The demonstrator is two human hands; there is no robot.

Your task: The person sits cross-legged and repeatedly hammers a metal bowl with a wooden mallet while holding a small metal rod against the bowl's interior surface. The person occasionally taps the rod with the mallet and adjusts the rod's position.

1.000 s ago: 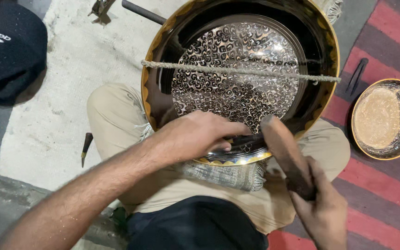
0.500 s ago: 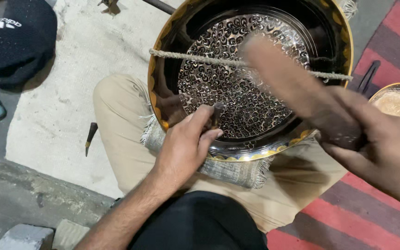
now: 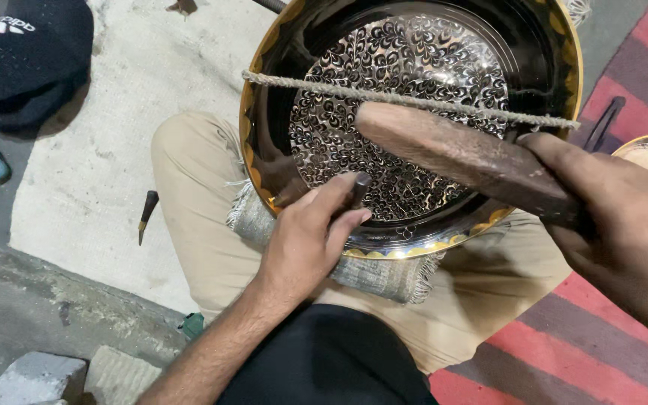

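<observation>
Punch held in bowl, mallet raised over it.
Left hand (image 3: 305,244) fingers clamped on a small dark punch (image 3: 359,187), tip on the patterned inside of the metal bowl (image 3: 264,142) resting on a cloth (image 3: 384,274) across the lap. Right hand (image 3: 624,225) fingers wrapped tight round wooden mallet (image 3: 459,154), above the rope (image 3: 301,86) across the bowl.

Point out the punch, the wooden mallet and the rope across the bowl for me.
punch (image 3: 359,187): head view, on its dark top end above the left hand's fingers.
wooden mallet (image 3: 444,150): head view, on the middle of its brown head.
rope (image 3: 316,88): head view, on its left stretch over the bowl.
</observation>
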